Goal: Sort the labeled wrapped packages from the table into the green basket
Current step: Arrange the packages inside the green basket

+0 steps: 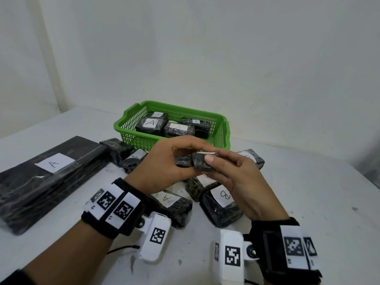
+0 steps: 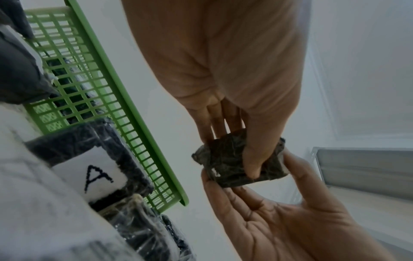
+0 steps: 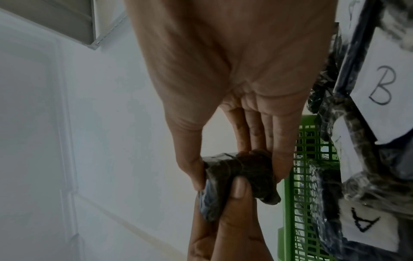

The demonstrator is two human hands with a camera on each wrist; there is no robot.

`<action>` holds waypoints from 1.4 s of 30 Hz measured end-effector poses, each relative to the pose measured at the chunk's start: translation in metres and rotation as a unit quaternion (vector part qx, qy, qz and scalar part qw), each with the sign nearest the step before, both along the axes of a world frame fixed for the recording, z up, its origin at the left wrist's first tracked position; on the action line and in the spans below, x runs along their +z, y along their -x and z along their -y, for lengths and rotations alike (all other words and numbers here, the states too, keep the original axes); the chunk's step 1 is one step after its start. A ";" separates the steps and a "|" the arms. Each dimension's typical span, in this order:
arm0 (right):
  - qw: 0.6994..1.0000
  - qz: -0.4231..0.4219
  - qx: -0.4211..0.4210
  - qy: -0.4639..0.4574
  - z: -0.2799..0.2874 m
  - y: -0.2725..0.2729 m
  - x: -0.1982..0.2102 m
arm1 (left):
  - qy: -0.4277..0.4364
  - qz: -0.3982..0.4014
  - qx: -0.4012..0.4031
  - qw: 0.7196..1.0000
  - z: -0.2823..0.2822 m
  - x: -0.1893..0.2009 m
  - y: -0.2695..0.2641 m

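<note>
My left hand (image 1: pixel 164 163) and right hand (image 1: pixel 232 173) meet above the table (image 1: pixel 298 202), both pinching one small wrapped package (image 1: pixel 202 162) between thumb and fingertips, palms turned inward. It is held just in front of the green basket (image 1: pixel 131 128), above loose A and B packages.

Packages (image 1: pixel 173 204) crowd table (image 1: pixel 298 202) between hands and green basket (image 1: pixel 223 128). Basket's right end looks free, probably. Right tabletop bare.
</note>
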State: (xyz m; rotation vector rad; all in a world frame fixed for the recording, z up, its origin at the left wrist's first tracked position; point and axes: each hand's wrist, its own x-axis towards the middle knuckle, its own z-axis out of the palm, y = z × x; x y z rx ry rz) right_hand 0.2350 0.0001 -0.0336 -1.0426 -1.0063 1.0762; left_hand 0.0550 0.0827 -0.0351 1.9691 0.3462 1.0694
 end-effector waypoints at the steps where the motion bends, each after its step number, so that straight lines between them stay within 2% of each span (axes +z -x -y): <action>1: 1.000 -0.007 0.009 0.002 0.001 -0.001 0.001 | -0.009 -0.004 0.006 1.000 0.000 0.000 0.000; 5: 0.999 -0.035 0.014 0.004 0.001 -0.003 0.002 | -0.017 0.002 0.028 0.999 -0.002 0.000 0.002; 14: 1.000 -0.025 0.004 0.000 0.001 0.004 0.003 | -0.090 -0.012 0.054 0.994 -0.003 0.001 0.002; 20: 0.997 -0.027 0.039 0.056 0.005 0.005 0.009 | -0.152 -0.009 0.107 0.983 -0.003 -0.001 0.001; 24: 0.997 -0.036 0.018 0.071 0.005 0.009 0.011 | -0.157 -0.012 0.109 0.981 -0.002 0.001 0.001; 27: 0.995 -0.084 0.012 0.057 0.005 0.006 0.010 | -0.140 -0.046 0.095 0.985 -0.003 0.004 0.003; 29: 0.993 -0.107 0.010 0.052 0.005 0.002 0.011 | -0.095 -0.069 0.077 0.990 -0.006 0.003 0.005; 31: 0.992 -0.111 0.007 0.052 0.006 -0.001 0.012 | -0.028 -0.058 0.035 0.997 -0.009 0.002 0.007; 34: 0.994 -0.091 0.003 0.053 0.007 -0.005 0.013 | 0.028 -0.022 -0.006 0.999 -0.011 0.000 0.007; 38: 0.995 -0.077 -0.015 0.064 0.006 -0.006 0.012 | 0.038 0.026 0.024 0.999 -0.012 -0.002 0.005; 42: 0.994 -0.065 -0.021 0.086 0.006 -0.006 0.010 | 0.014 0.025 0.060 0.998 -0.015 -0.003 0.005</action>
